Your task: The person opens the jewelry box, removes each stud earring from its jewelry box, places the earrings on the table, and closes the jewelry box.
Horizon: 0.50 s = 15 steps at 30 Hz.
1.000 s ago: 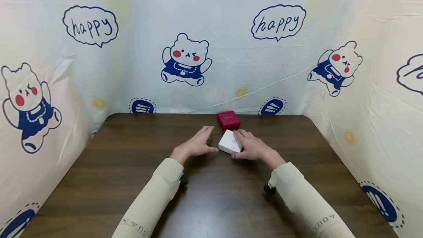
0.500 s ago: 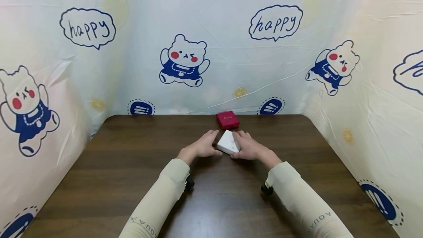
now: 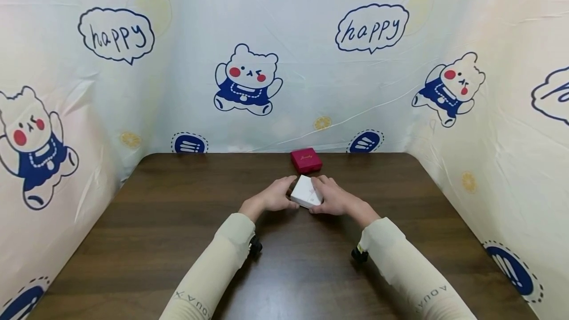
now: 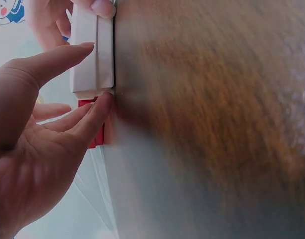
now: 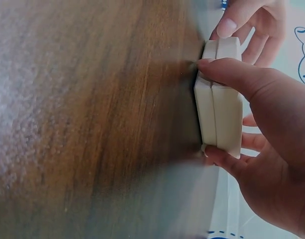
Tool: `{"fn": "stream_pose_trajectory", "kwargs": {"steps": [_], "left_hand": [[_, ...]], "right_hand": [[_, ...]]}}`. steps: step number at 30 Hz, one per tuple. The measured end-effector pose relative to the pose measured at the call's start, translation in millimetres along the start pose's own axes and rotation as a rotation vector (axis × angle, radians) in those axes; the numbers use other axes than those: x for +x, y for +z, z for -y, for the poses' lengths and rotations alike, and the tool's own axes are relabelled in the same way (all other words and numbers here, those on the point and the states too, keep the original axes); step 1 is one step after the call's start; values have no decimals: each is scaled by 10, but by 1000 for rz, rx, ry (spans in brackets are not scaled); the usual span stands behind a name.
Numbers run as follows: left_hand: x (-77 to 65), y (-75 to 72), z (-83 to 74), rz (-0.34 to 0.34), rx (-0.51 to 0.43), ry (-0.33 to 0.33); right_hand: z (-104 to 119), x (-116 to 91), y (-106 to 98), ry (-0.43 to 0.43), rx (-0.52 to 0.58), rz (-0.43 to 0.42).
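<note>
A small white box [image 3: 304, 192] with a faint printed design and a seam around its side rests on the brown table. My right hand [image 3: 332, 196] pinches it from the right, with the thumb on its near side and a fingertip [image 5: 223, 158] at the other end in the right wrist view. On the left, my left hand [image 3: 273, 195] reaches around the box's corner, fingers nearly straight. Its index fingertip [image 4: 105, 102] meets the box's end in the left wrist view, while its thumb [image 4: 68, 57] overlaps the side.
Just behind the white box, a dark red box [image 3: 306, 161] with gold lettering sits near the far edge of the table [image 3: 186, 241]. A printed curtain [image 3: 302, 28] with bears and "happy" bubbles encloses the back and both sides.
My left hand has come in from the left up to the white box. The right hand has kept its grip, and the box has shifted very slightly left.
</note>
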<state>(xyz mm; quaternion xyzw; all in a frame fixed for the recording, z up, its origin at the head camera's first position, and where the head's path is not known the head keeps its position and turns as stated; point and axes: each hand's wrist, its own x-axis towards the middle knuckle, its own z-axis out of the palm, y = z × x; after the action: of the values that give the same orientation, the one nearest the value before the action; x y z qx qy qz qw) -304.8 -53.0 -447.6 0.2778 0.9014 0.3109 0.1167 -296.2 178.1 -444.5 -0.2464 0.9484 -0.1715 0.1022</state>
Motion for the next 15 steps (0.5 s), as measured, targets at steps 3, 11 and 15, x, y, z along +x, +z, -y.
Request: {"fn": "stream_pose_trajectory", "kwargs": {"steps": [3, 11, 15], "left_hand": [[-7, -8, -6, 0, -14, 18], [-49, -12, 53, -10, -73, 36], [-68, -28, 91, -9, -118, 34]], "right_hand": [[6, -12, -11, -6, 12, 12], [49, -53, -45, -44, 52, 14], [86, -73, -68, -63, 62, 13]]}}
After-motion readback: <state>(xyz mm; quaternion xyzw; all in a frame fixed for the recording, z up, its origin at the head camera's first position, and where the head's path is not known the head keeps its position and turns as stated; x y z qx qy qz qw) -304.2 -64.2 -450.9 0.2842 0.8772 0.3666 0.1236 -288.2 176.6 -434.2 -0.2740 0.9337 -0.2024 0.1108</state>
